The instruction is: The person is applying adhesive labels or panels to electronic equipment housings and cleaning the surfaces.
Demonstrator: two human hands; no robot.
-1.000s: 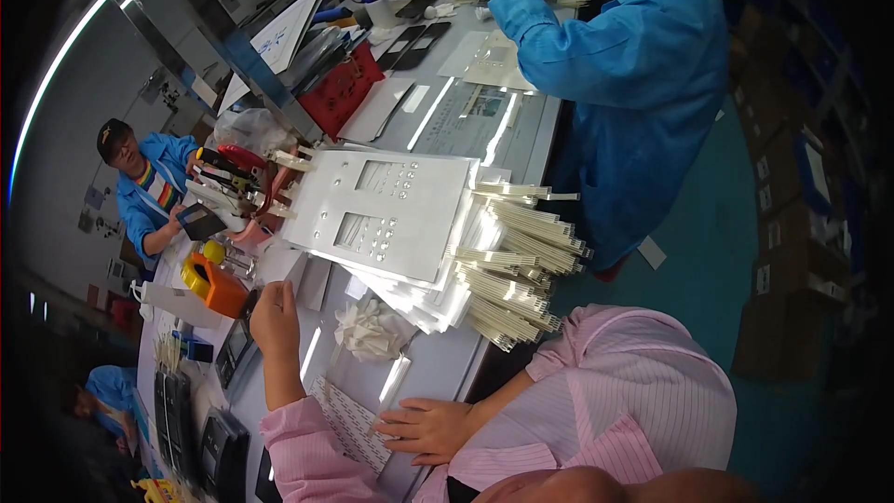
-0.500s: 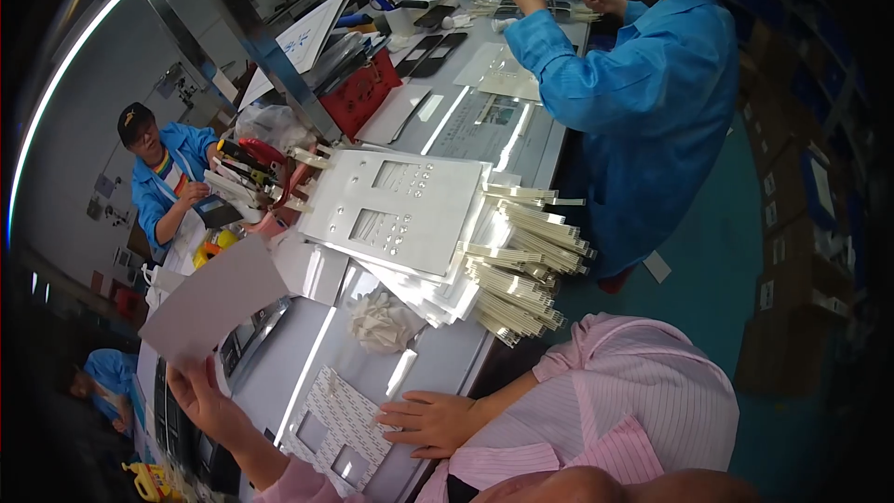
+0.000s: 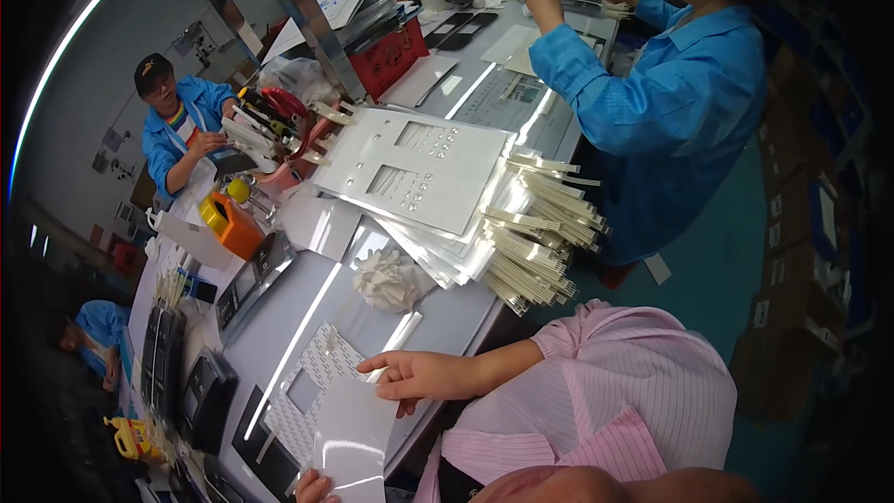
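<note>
A glossy grey-white sheet (image 3: 349, 438) lies at the near edge of the grey table (image 3: 279, 335). My left hand (image 3: 313, 486) grips its lower edge at the bottom of the view, only partly visible. My right hand (image 3: 417, 375), reaching in from a pink striped sleeve, pinches the sheet's upper corner between thumb and fingers. Under the sheet lies a white flat panel (image 3: 312, 382) with a rectangular window and rows of small dots.
A fanned stack of white panels (image 3: 419, 168) with pale ribbon tails (image 3: 540, 242) fills the table's middle, with a crumpled white cloth (image 3: 386, 279) beside it. An orange tool (image 3: 233, 225), black devices (image 3: 205, 391) and a red bin (image 3: 386, 56) stand around. Two people in blue (image 3: 670, 102), (image 3: 182, 135) work nearby.
My left hand has come down from the raised position at the left, bringing the sheet over the panel at the near edge. My right hand has moved onto the sheet's corner.
</note>
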